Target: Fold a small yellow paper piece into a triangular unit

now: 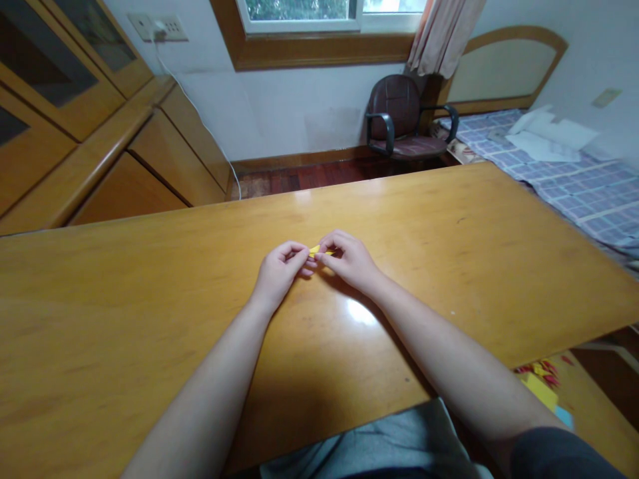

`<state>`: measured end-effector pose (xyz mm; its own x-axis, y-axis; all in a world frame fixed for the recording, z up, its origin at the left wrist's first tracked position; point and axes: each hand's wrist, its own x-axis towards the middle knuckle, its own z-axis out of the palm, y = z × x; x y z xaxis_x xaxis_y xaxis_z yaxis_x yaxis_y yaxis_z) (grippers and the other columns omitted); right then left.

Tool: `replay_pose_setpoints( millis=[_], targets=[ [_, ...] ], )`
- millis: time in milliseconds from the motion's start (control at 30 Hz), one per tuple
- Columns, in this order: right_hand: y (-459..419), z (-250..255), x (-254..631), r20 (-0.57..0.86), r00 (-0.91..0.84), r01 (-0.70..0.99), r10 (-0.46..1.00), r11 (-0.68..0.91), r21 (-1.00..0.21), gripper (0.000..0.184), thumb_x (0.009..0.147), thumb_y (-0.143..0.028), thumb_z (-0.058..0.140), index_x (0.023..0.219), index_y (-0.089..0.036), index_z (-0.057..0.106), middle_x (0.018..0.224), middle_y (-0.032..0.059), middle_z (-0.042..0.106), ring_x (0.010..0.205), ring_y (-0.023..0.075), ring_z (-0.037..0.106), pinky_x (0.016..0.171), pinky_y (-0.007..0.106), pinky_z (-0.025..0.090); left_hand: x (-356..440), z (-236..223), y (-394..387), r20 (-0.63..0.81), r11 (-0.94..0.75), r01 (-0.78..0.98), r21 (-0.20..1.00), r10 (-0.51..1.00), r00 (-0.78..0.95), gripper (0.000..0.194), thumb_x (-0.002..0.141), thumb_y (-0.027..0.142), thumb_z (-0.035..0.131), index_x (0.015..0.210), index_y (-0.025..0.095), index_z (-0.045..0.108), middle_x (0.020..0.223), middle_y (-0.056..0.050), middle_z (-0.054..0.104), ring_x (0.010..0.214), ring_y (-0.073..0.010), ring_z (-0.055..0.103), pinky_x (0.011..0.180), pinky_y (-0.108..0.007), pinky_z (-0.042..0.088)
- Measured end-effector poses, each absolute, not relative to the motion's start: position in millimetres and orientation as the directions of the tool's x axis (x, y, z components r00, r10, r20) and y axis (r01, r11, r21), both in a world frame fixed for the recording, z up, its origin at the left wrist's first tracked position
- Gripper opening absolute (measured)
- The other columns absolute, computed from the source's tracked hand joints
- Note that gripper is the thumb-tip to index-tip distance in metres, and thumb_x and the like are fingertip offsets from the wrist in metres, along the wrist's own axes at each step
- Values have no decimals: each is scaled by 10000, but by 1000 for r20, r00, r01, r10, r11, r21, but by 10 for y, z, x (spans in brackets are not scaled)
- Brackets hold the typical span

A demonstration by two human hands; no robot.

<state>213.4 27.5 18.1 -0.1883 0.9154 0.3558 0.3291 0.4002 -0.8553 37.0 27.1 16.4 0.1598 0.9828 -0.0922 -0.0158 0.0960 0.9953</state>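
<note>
Head view: pinching a small yellow piece [314,251] in nearly closed fingers of left hand [277,273] and right hand [353,262], seemingly mid-adjustment; best continued with light, even pressure.

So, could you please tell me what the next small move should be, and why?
I would probably lower the small yellow piece flat onto the tabletop: the left hand and right hand pinch it between them, their fingers hide much of its shape, and the smooth wood beneath could support it.
</note>
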Motion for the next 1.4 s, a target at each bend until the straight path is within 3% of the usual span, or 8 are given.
replay_pose_setpoints(
  millis=[1033, 1267, 1400],
  targets=[
    [272, 172, 2131, 398, -198, 351, 896, 444, -825, 57, 832, -183, 644, 779, -175, 624, 841, 35, 637, 809, 155, 587, 738, 272, 454, 363, 162, 261, -56, 47, 50, 998, 981, 186, 283, 773, 416, 733, 814, 140, 688, 728, -58, 725, 664, -169, 696, 605, -272, 585],
    [274, 194, 2121, 358, -183, 340, 916, 401, -851, 55, 816, -187, 642, 765, -166, 638, 814, 28, 664, 793, 148, 605, 743, 267, 452, 361, 127, 273, -53, 49, 25, 998, 981, 188, 276, 792, 406, 717, 801, 133, 675, 696, -48, 715, 617, -151, 682, 611, -270, 577],
    [288, 147, 2115, 238, -135, 304, 962, 269, -914, 81, 798, -243, 665, 810, -168, 638, 799, 9, 658, 731, 134, 583, 706, 264, 446, 369, 112, 279, -46, 43, 22, 999, 985, 164, 284, 792, 413, 718, 796, 135, 663, 709, -41, 711, 609, -137, 671, 607, -261, 573]
  ],
)
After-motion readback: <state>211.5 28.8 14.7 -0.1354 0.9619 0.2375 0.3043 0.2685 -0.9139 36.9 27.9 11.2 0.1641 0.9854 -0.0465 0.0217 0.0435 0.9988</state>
